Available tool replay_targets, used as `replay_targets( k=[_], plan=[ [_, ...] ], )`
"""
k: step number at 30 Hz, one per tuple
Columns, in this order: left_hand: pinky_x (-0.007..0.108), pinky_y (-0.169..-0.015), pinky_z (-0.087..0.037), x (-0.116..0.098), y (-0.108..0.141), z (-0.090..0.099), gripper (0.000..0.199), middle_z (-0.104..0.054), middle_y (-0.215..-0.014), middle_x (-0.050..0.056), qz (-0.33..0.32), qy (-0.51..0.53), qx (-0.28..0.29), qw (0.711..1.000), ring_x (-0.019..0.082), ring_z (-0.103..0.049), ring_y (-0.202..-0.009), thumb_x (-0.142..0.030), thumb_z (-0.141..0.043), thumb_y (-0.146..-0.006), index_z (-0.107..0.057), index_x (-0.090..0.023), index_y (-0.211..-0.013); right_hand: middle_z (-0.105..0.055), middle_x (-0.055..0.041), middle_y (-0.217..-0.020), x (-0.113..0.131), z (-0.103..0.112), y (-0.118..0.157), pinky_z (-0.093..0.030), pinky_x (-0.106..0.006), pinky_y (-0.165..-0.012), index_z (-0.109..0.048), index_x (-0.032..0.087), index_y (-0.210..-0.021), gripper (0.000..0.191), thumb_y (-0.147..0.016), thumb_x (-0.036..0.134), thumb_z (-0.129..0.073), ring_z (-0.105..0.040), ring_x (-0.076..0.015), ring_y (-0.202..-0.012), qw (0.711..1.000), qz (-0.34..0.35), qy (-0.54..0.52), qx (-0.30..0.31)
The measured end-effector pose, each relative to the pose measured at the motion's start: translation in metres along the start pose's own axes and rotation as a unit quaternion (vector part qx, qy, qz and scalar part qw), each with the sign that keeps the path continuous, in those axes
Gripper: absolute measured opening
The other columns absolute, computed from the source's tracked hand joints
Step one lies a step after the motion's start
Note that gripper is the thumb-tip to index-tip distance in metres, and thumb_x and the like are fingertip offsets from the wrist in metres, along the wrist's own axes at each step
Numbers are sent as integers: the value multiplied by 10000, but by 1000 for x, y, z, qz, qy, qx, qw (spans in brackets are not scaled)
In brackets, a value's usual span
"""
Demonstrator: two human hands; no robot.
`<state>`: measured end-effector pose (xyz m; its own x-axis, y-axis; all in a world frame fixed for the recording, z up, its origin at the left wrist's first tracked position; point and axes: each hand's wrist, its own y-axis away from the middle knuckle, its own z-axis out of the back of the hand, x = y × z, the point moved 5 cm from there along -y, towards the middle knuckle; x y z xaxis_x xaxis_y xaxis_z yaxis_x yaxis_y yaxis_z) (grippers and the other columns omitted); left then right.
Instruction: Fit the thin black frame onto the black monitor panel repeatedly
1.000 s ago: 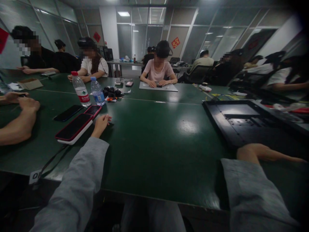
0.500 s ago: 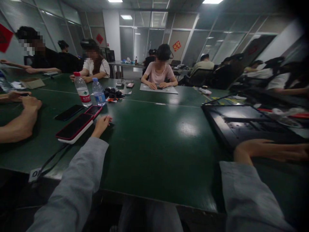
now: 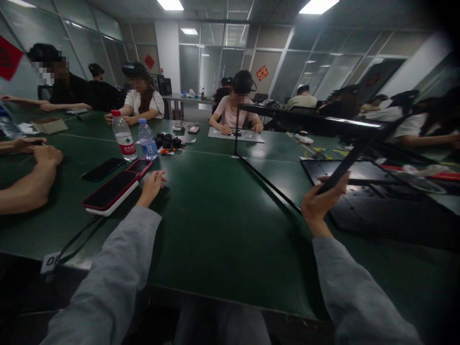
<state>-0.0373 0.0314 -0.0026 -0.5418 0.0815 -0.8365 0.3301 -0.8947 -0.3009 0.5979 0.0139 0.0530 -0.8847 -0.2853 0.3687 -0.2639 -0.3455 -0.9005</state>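
Observation:
My right hand [image 3: 321,203] grips the near edge of a black flat panel with thin bent rod legs [image 3: 309,117]. The panel is raised and tilted above the table, and one leg frame reaches down to the left near the tabletop. Below it, a second dark panel [image 3: 388,211] of similar look lies on the table. My left hand [image 3: 153,187] rests on the table with loosely bent fingers and holds nothing. Beside it lie a phone in a red case [image 3: 115,189] on a white block, and a dark phone [image 3: 103,169].
A red-capped bottle [image 3: 124,136] and a blue-capped bottle [image 3: 147,140] stand past the phones, near small black items [image 3: 169,140]. Another person's hands [image 3: 45,153] are at left. Across the green table [image 3: 215,230] a person works on a grey board [image 3: 235,135].
My right hand has moved left and upward, lifting a black panel off the one beneath; its rod legs now hang out to the left. My left hand has barely moved.

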Motion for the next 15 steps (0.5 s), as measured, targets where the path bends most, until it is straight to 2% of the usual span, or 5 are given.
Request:
replay_targets(
  k=[3, 6, 9, 12, 15],
  plan=[
    [394, -865, -566, -6, 1, -6, 723, -717, -1226, 160, -17, 32, -14, 999, 228, -706, -918, -686, -617, -917, -589, -154, -1405, -603, -147, -1130, 17, -1, -1, -490, -524, -1067, -126, 57, -1676, 813, -939, 255, -407, -632, -249, -1002, 999, 2, -39, -15],
    [511, -1044, -531, -13, 2, -10, 1040, -533, -1508, 246, -39, 36, -46, 998, 336, -652, -1222, -725, -795, -764, -454, -157, -1566, -636, -119, -1056, 20, -4, -2, -513, -470, -1025, -187, 61, -1665, 774, -965, 311, -403, -649, -235, -960, 998, -41, -49, 23],
    [561, -1086, -510, -20, 6, -13, 1143, -446, -1587, 256, -47, 59, -47, 996, 382, -601, -1327, -707, -854, -710, -382, -203, -1621, -681, -134, -1063, 20, -8, 0, -530, -447, -989, -292, 89, -1624, 723, -990, 405, -436, -680, -248, -956, 994, -88, -31, 56],
    [481, -941, -590, -30, 12, -18, 1021, -607, -1437, 201, -24, 121, 4, 992, 304, -711, -1121, -653, -857, -733, -445, -236, -1569, -704, -136, -1082, 19, -11, 3, -563, -469, -922, -423, 147, -1532, 663, -969, 486, -506, -703, -273, -910, 992, -106, -4, 69],
    [341, -725, -582, -41, 18, -22, 781, -755, -1029, 97, 12, 159, 61, 985, 178, -705, -721, -597, -803, -805, -568, -172, -1417, -720, -148, -1058, 14, -19, 7, -571, -517, -926, -487, 162, -1448, 599, -956, 501, -528, -718, -321, -952, 990, -103, 4, 97]
  ],
)
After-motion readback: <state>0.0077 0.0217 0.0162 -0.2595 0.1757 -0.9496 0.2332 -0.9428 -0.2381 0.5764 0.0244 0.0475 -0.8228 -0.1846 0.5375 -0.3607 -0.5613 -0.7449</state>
